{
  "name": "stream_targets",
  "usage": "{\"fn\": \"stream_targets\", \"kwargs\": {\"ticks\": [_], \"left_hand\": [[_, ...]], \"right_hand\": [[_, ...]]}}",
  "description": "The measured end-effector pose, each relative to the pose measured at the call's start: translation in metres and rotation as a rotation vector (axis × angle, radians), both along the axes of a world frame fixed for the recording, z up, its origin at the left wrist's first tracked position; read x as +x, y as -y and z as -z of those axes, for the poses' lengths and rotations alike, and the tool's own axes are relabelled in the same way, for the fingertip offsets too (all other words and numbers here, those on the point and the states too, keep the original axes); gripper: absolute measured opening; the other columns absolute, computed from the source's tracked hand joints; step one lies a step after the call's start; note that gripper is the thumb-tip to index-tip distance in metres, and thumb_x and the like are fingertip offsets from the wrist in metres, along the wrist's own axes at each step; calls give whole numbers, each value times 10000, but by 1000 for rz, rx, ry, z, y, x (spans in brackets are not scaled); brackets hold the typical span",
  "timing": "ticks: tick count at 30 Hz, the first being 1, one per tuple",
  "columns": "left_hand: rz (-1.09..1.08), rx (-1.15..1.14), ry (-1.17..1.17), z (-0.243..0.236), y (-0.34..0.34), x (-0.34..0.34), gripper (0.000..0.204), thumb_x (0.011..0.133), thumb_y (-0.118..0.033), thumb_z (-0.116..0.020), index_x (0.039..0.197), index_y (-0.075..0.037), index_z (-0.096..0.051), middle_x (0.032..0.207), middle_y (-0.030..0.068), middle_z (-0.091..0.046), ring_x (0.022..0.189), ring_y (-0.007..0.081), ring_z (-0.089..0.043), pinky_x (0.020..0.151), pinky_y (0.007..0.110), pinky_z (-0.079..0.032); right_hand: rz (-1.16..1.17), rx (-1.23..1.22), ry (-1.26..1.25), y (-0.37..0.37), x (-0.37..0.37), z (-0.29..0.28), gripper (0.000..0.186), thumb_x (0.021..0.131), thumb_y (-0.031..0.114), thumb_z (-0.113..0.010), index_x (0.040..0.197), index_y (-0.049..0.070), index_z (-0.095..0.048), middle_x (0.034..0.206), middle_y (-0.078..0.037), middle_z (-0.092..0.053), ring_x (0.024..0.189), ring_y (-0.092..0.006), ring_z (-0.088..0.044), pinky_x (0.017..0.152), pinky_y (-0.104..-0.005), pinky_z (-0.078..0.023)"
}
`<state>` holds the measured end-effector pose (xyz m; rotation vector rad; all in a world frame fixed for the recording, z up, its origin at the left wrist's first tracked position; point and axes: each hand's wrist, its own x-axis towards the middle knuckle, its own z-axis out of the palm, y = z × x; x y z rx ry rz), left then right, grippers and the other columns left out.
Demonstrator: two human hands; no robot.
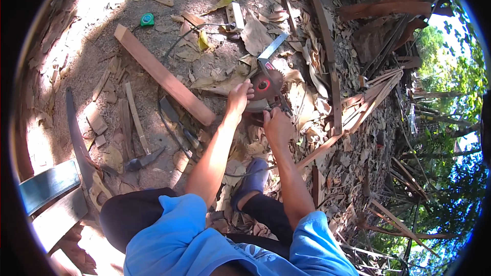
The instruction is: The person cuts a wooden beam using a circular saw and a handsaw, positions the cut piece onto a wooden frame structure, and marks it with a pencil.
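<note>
A circular saw (269, 83) lies on the leaf-covered ground in front of me, its round dark blade facing up with a red ring around the centre. At the blade's left edge is my left hand (239, 98), fingers curled in against the saw. My right hand (279, 122) is closed on the saw's near side; its fingertips are partly hidden. A square with a shiny metal blade (273, 45) rests against the saw's far end. To the left, a reddish wooden beam (163, 74) lies slantwise, its near end close to my left forearm.
A hammer (146, 159), a handsaw (77, 128) and wood offcuts (95, 118) lie at left. Farther off are a green tape measure (147, 19) and a white power strip (235, 17) with a dark cord (192, 31). Long wood strips (372, 97) lie at right.
</note>
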<state>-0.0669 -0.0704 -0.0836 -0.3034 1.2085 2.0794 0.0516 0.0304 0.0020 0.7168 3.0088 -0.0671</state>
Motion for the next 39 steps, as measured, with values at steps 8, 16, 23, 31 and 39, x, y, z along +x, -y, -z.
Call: {"fn": "stream_targets", "kwargs": {"ticks": [8,16,23,31,39], "left_hand": [[-90,4,33,-1,-2,11,572,979,-543,-582,1176,-15,-675,987,53,-701,837,116,-646,707,272,-471],[-59,-9,-14,9,-4,10,587,969,-558,-587,1217,-31,-663,1050,66,-702,922,141,-652,812,299,-482],[-80,-34,-26,11,-13,13,558,977,-524,-604,1200,-18,-675,1017,56,-707,880,118,-633,790,270,-472],[-96,7,-50,10,-12,13,561,988,-508,-598,1207,4,-665,1031,70,-704,897,135,-645,827,281,-486],[-86,4,-64,12,-9,13,573,988,-519,-590,1208,5,-663,1049,76,-705,917,137,-654,833,285,-490]], "right_hand": [[-19,108,-229,2,-3,-8,996,701,470,-873,1466,21,-421,1368,-162,-551,1296,-353,-506,1082,-466,-403],[-94,159,-343,-7,1,7,944,711,411,-883,1439,11,-436,1290,-204,-599,1203,-391,-567,1006,-480,-448],[-46,175,-354,-4,-6,11,861,762,469,-842,1392,0,-491,1223,-197,-640,1126,-385,-612,954,-474,-477],[-27,106,-330,7,-6,5,662,818,405,-810,1302,26,-564,1163,-170,-672,1063,-345,-639,901,-454,-478],[159,-65,-256,7,-5,15,529,991,478,-581,766,14,-698,645,-162,-661,670,-366,-665,665,-466,-506]]}}
